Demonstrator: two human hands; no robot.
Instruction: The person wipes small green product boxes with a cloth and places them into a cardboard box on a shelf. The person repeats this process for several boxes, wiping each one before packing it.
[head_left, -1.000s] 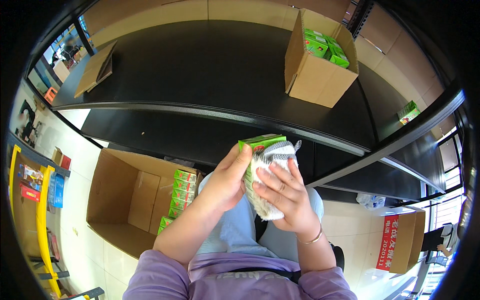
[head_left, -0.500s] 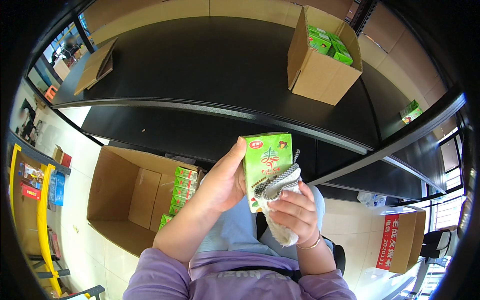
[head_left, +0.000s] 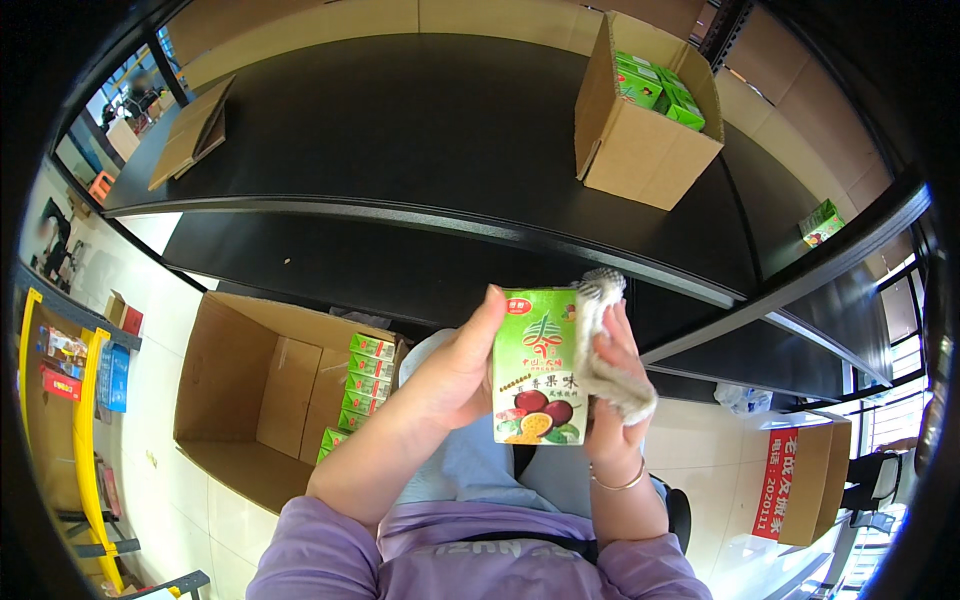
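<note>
A green drink carton point(head_left: 540, 370) with pictures of purple fruit near its base stands upright before me, its printed face toward me. My left hand point(head_left: 468, 365) grips it along the left side, thumb near the top corner. In my right hand point(head_left: 618, 385) is a white cloth point(head_left: 605, 365) with a checked edge, pressed against the carton's right side. Some of the right fingers are hidden behind the cloth. Below and left, an open cardboard box point(head_left: 240, 380) holds several green cartons point(head_left: 368, 370) in a row along its right wall.
Ahead spans a black shelf point(head_left: 400, 130) with a metal front edge. On it, an open cardboard box point(head_left: 650, 165) contains several green cartons, and flattened cardboard point(head_left: 195, 130) leans at left. One green carton point(head_left: 822, 222) lies at far right. A red-labelled box point(head_left: 810, 485) stands on the floor.
My right hand and the cloth have slid from the carton's lower front to its right side and up, uncovering the fruit picture. The carton has come slightly lower and now faces me straighter.
</note>
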